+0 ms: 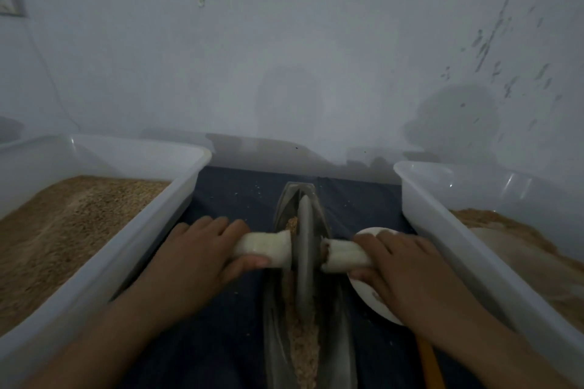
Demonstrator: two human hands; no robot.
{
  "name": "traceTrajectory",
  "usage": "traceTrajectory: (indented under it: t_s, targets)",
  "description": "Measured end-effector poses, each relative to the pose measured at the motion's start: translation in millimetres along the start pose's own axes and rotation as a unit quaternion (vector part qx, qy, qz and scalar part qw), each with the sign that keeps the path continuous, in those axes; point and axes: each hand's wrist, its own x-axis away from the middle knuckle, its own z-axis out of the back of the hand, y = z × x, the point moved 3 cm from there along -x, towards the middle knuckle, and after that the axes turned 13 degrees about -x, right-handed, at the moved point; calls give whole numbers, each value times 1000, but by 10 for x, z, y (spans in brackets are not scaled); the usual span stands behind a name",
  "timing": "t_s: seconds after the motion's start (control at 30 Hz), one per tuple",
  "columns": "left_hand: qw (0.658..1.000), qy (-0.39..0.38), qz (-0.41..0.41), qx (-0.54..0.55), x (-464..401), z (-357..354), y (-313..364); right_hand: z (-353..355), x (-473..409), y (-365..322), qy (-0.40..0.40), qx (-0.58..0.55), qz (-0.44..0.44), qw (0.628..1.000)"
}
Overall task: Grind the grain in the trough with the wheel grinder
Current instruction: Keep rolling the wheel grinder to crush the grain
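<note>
A narrow grey metal trough [343,354] runs away from me on a dark cloth, with crushed tan grain [301,344] along its groove. The grey wheel grinder [304,249] stands upright in the trough, about halfway along. A pale wrapped axle handle [268,245] sticks out on each side of the wheel. My left hand [196,253] grips the left handle, fingers over the top and thumb underneath. My right hand [407,268] grips the right handle [344,256] the same way.
A large white tub [132,246] of whole tan grain stands at the left. Another white tub [442,224] with ground meal stands at the right. A white bowl [373,300] lies under my right hand. A yellowish stick [429,363] lies near it. A pale wall rises close behind.
</note>
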Motion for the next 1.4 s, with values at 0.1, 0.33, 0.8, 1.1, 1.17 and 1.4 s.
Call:
traceTrajectory:
  t_s: [0.1, 0.33, 0.8, 1.1, 1.17, 1.4]
  targets:
    - [997, 37, 48, -54, -54, -96, 33, -68, -126, 16, 100, 8, 24, 995]
    - [999, 45, -7, -12, -6, -18, -13, -80, -27, 77, 2, -22, 9, 1000]
    - [999, -20, -6, 25, 23, -2, -54, 20, 2, 4, -1, -4, 11, 1000]
    - [999, 28, 11, -17, -35, -33, -4, -69, -55, 78, 8, -20, 0, 1000]
    - [999, 3, -31, 21, 39, 11, -53, 19, 17, 76, -42, -36, 10, 998]
    - [982, -114, -66, 136, 143, 160, -121, 267, 211, -40, -142, -81, 35, 986]
